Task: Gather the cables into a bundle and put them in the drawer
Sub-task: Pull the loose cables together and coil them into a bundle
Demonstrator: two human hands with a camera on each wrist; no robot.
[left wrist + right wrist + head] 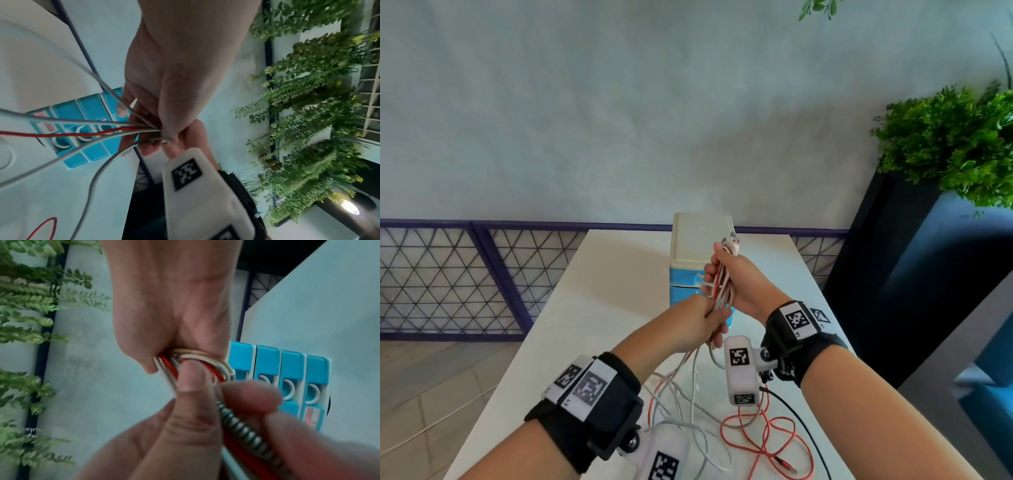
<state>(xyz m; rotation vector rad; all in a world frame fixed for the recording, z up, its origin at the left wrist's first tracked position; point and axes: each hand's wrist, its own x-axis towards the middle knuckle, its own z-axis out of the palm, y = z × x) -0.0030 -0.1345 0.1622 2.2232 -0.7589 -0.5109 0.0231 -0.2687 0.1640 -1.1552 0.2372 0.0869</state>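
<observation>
Slack cables (739, 425) trail at lower frame from my left hand (702, 323), which pinches them just below my right hand (736, 277) gripping the upright bundle (724, 284), drawer unit (688, 260) right behind.

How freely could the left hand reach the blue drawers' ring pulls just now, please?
Probably not freely: the left hand grips the gathered red, white and braided cables, as does the right hand, directly before the blue plastic drawer unit.

Leafy plants (959, 144), perhaps artificial, beside table (599, 308).
</observation>
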